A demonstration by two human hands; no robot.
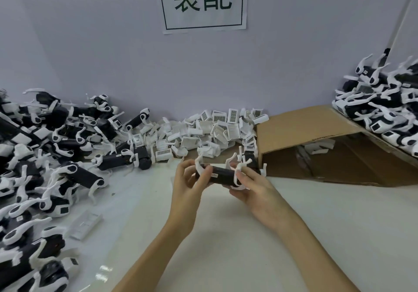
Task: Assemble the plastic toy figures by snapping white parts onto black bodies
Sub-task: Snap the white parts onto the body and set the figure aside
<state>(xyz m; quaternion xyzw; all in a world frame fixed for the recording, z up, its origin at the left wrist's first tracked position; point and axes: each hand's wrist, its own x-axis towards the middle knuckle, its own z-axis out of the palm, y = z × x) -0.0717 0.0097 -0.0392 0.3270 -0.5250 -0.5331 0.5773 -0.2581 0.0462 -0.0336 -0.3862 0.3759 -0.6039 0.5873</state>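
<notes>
A pale grey-lilac wall [90,54] fills the upper half of the frame, and a white paper sign with two large dark green characters inside a thin frame [202,3] hangs on it at top centre. Below, a glossy white tabletop [316,235] takes up the lower half.

Along the left edge, from mid-height down to the bottom corner, lies a big heap of black toy bodies with white curved legs attached [40,156]. A brown cardboard box lying open on its side [316,137] sits at the right centre, and a second heap of black-and-white figures [389,108] is stacked on its top flap at the far right. Between the left heap and the box, against the foot of the wall, is a pile of small white plastic clip parts with grid-patterned labels [212,128]. A single flat white ribbed plastic piece [87,222] lies alone on the table at lower left.

In the centre of the frame, raised just above the table, both hands hold one black oblong toy body with white legs sticking up from it [222,174]. The left hand [187,185] pinches its left end with curled fingers and thumb. The right hand [255,189] wraps under and around its right end, fingers curled against the white leg pieces there.
</notes>
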